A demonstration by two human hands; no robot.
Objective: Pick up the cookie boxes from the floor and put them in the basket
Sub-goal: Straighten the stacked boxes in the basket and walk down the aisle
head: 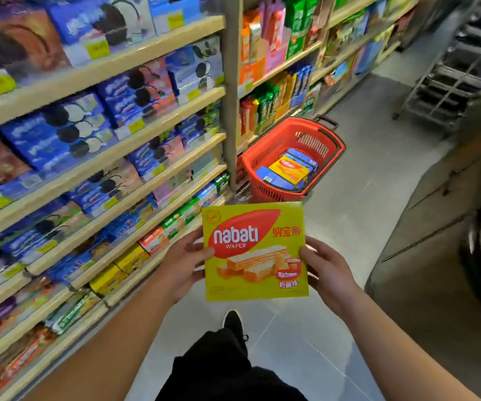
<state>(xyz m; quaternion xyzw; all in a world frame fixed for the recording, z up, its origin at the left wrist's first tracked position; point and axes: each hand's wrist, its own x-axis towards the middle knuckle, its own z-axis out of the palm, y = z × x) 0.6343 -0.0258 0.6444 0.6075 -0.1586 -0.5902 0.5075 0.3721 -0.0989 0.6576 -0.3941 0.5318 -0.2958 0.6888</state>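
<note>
Holding the yellow wafer box (255, 251) flat between my left hand (185, 263) and right hand (324, 267), each gripping a side edge, I judge I'm carrying it over. Next I must step forward and lower it into the red basket (331, 146) ahead of my hands, which already holds a yellow box (289, 167) atop blue boxes (274, 178).

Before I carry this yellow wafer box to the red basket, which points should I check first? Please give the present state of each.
1. Both hands hold the yellow wafer box: left hand and right hand grip its side edges. Ok.
2. Red basket in view ahead, upright on the floor. Ok.
3. Floor between the feet and the basket free of obstacles. Ok.
4. Room in the basket: boxes lie low inside, space above them. Ok.
5. More boxes left on the floor: none visible, but the view is limited. Cannot tell.
</note>
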